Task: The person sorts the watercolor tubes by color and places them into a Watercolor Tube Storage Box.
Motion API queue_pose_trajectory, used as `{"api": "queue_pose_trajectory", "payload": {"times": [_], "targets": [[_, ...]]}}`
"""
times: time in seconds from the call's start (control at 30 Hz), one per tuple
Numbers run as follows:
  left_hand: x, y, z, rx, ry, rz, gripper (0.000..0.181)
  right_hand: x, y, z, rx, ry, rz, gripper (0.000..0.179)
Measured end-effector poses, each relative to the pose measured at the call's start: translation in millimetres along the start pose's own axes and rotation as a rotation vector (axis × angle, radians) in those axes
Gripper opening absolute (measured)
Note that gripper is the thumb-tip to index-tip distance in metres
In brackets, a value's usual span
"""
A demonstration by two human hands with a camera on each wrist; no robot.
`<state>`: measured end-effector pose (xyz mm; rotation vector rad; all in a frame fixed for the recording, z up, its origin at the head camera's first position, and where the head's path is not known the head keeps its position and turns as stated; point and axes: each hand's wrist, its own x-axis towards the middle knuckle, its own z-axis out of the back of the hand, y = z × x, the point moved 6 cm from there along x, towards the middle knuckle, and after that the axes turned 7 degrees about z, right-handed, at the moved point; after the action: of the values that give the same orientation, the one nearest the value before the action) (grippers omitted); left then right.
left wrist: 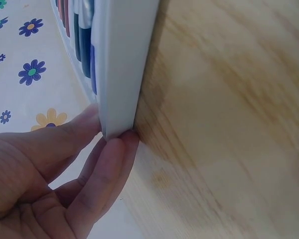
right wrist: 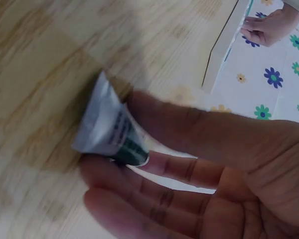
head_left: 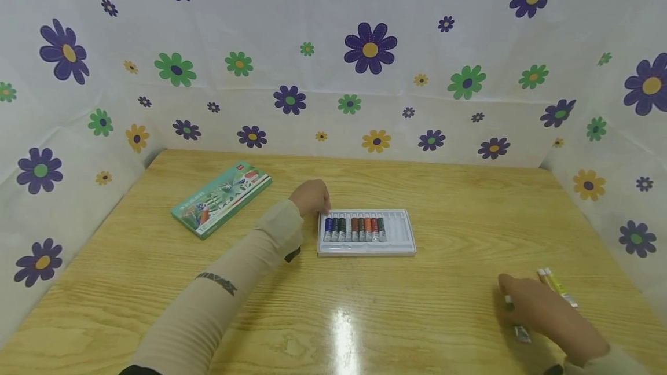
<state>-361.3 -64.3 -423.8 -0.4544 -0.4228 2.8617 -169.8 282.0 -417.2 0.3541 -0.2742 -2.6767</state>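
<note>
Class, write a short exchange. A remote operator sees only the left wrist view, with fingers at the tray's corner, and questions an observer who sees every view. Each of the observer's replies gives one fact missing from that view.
Operator: I see the left hand pinching a corner of the white tray. What is the right hand doing?
Observer: It holds a dark green paint tube between thumb and fingers.
Operator: Are any other tubes out of the tray?
Observer: Yes, a yellow tube and a brownish tube lie together on the table, beside that hand.
</note>
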Motion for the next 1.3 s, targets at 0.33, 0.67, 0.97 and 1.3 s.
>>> {"api": "queue_pose_trajectory", "payload": {"times": [0.33, 0.67, 0.97, 1.3], "targets": [[-2.2, -1.8, 1.7, 0.009, 0.007, 0.005, 0.004, 2.5, 9, -1, -0.052, -0.068, 0.045, 0.028], [-3.4, -1.7, 2.0, 0.022, 0.01, 0.017, 0.004, 8.7, 14, 2, -0.018, -0.104, 0.032, 0.028], [-3.0, -2.9, 1.7, 0.013, 0.009, 0.016, 0.003, 22.3, 15, 7, 0.033, -0.129, 0.038, 0.01], [-11.0, -6.6, 6.2, 0.015, 0.019, 0.029, 0.004, 41.4, 24, 24, 0.084, -0.137, 0.026, 0.015]]}}
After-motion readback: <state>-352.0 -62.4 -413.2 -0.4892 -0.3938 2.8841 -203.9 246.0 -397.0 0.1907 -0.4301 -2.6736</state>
